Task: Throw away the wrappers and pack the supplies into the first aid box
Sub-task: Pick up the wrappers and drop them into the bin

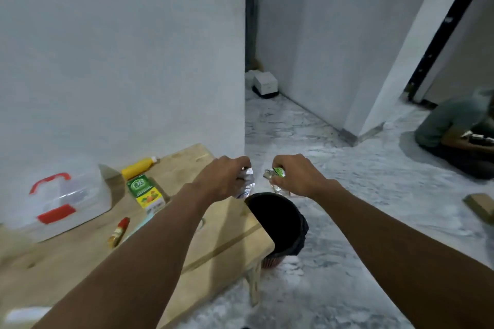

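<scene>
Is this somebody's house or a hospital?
Probably a plain room in a house, not a hospital: a low wooden table, bare white walls, a dusty marble-like floor and a doorway.

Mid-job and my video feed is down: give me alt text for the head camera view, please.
Both hands, left hand and right hand, each clutch a crumpled wrapper above a black bin beside a low wooden table. On the table remain a clear first aid box, a green carton, a yellow bottle and a red tube.
</scene>
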`<action>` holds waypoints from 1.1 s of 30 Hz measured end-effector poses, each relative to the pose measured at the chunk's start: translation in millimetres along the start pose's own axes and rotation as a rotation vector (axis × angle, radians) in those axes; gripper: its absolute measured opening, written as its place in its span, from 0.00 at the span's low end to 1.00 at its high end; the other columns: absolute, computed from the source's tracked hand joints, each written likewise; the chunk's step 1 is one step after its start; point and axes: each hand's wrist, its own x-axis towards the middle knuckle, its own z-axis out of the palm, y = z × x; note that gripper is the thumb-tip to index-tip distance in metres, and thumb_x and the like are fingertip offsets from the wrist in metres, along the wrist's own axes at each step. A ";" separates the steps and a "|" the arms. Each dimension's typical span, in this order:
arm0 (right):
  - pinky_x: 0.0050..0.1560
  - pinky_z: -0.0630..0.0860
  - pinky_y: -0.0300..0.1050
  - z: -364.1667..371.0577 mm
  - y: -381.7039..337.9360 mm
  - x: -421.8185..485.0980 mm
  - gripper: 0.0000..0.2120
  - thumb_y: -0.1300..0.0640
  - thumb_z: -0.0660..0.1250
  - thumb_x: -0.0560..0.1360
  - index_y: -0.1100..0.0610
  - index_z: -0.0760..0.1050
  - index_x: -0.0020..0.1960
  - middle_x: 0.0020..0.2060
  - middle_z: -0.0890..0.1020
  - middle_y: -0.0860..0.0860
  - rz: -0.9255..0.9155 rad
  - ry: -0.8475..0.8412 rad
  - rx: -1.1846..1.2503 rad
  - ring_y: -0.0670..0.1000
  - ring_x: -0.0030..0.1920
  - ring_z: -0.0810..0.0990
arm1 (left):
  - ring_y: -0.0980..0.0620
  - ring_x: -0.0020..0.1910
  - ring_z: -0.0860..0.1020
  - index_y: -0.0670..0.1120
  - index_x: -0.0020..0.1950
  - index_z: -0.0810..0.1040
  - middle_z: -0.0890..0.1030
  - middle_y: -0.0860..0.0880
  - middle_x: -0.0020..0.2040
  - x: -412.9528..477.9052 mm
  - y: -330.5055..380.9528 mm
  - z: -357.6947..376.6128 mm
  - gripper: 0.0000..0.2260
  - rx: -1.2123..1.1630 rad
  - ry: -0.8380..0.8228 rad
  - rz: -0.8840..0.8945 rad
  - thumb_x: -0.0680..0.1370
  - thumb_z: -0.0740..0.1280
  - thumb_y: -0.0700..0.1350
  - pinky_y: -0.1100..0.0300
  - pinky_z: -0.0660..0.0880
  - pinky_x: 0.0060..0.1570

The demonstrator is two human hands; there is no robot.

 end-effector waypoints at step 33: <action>0.42 0.71 0.44 127.9 295.8 172.9 0.10 0.56 0.72 0.73 0.57 0.78 0.53 0.42 0.81 0.55 0.069 -0.625 0.054 0.56 0.43 0.79 | 0.43 0.38 0.77 0.48 0.53 0.76 0.70 0.52 0.33 187.4 28.1 283.0 0.07 -0.338 -0.209 -0.684 0.76 0.67 0.47 0.55 0.73 0.37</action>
